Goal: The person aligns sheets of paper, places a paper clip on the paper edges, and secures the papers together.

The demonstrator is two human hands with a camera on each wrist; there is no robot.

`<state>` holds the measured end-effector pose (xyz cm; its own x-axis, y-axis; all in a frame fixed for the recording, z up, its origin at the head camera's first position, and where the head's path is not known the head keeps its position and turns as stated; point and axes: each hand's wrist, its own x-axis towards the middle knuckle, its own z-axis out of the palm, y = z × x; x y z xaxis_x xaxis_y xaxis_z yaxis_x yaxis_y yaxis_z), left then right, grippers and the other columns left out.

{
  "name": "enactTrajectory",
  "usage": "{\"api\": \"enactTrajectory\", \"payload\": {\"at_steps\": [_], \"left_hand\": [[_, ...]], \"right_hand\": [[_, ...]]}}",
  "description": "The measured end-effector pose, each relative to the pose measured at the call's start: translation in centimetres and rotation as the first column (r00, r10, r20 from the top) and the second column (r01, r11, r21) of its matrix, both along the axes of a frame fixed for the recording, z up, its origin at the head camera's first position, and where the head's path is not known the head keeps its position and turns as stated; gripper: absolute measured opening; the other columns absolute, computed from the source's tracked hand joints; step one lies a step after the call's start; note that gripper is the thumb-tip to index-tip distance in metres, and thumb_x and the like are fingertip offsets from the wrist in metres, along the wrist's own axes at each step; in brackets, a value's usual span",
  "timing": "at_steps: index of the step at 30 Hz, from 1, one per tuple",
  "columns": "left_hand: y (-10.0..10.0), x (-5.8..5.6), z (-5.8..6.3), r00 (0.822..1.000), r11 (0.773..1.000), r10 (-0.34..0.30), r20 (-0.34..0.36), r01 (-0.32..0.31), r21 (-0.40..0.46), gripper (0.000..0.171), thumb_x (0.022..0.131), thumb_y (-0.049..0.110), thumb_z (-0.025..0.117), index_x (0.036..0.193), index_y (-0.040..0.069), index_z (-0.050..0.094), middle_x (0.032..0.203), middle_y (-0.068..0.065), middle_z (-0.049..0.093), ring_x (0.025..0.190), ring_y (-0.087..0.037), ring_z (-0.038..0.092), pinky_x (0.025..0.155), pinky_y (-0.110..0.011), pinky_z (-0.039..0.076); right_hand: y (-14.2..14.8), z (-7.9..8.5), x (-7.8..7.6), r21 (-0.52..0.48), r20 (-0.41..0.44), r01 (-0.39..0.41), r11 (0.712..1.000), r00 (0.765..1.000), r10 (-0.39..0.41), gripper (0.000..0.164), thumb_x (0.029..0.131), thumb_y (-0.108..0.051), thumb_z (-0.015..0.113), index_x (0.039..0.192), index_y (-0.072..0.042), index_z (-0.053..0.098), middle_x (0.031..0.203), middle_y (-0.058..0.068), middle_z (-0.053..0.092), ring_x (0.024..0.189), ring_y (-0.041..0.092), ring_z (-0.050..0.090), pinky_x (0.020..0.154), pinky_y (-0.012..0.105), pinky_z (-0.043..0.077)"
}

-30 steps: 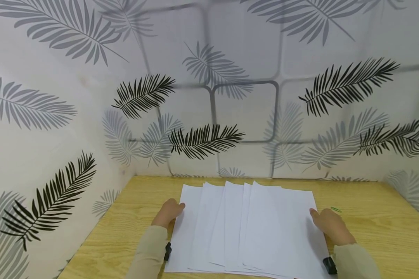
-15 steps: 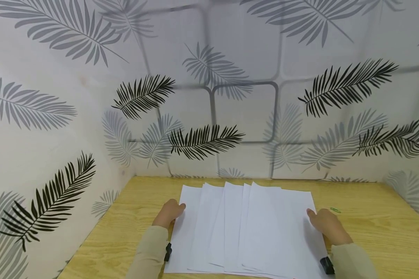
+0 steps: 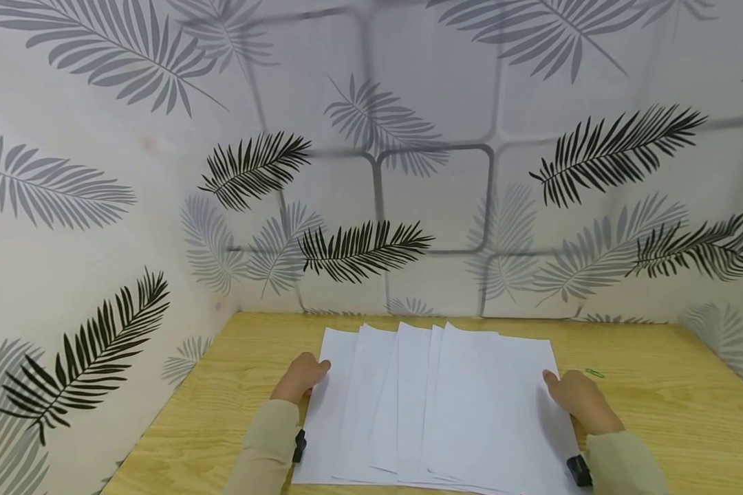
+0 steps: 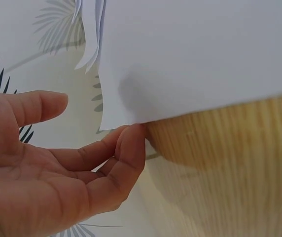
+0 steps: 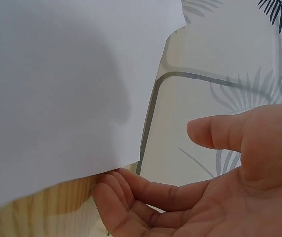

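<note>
Several white sheets of paper (image 3: 470, 405) lie fanned out and overlapping on the wooden table, their top corners stepped. At the left edge of the spread is my left hand (image 3: 303, 377). In the left wrist view its bent fingertips (image 4: 131, 140) touch the border of the outermost sheet (image 4: 195, 54), while the thumb stands apart from them. My right hand (image 3: 585, 399) is at the right edge. Its fingers (image 5: 114, 190) meet the rim of the rightmost sheet (image 5: 57, 98) in the right wrist view, and that thumb is also raised away.
A green paper clip (image 3: 594, 372) lies on the table (image 3: 669, 405) just beyond my right hand. Behind the table rises a pale wall (image 3: 433, 199) with a leaf pattern, which also runs along the left side. Each wrist carries a small black device (image 3: 578, 471).
My right hand has shifted slightly left, and the right edge of the sheets has moved in with it. The left hand stays almost where it was.
</note>
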<state>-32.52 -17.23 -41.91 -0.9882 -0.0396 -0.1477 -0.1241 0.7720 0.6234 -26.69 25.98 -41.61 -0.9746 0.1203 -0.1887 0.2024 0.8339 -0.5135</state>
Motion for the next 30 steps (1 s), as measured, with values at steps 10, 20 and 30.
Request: {"api": "enactTrajectory", "payload": {"at_steps": [10,20,30], "left_hand": [[0.3,-0.3,-0.3,1.000,1.000,0.001,0.013,0.000,-0.026,0.047,0.097,0.021,0.049,0.121,-0.020,0.048,0.082,-0.017,0.055,0.046,-0.015,0.041,0.045,-0.024,0.036],[0.5,-0.6,-0.6,1.000,1.000,-0.002,0.030,0.003,-0.013,0.044,0.097,0.021,0.049,0.119,-0.018,0.049,0.090,-0.019,0.056,0.045,-0.015,0.038,0.044,-0.023,0.035],[1.3,-0.9,-0.7,0.999,1.000,-0.001,0.052,0.000,0.009,0.034,0.098,0.022,0.050,0.107,-0.011,0.051,0.079,-0.013,0.050,0.047,-0.016,0.038,0.047,-0.026,0.036]], "right_hand": [[-0.3,0.0,0.1,-0.036,-0.006,-0.002,0.999,1.000,0.002,0.051,0.102,-0.025,0.034,0.096,0.024,0.049,0.073,0.017,0.049,0.066,0.026,0.050,0.060,0.033,0.042],[-0.4,-0.5,-0.3,-0.062,0.002,0.007,0.998,1.000,-0.007,0.051,0.102,-0.027,0.035,0.098,0.022,0.046,0.075,0.019,0.050,0.059,0.021,0.048,0.057,0.030,0.040],[-0.8,-0.3,-0.8,-0.068,0.022,0.025,0.997,0.999,-0.024,0.055,0.102,-0.028,0.036,0.107,0.026,0.045,0.082,0.023,0.052,0.061,0.023,0.051,0.057,0.029,0.042]]}}
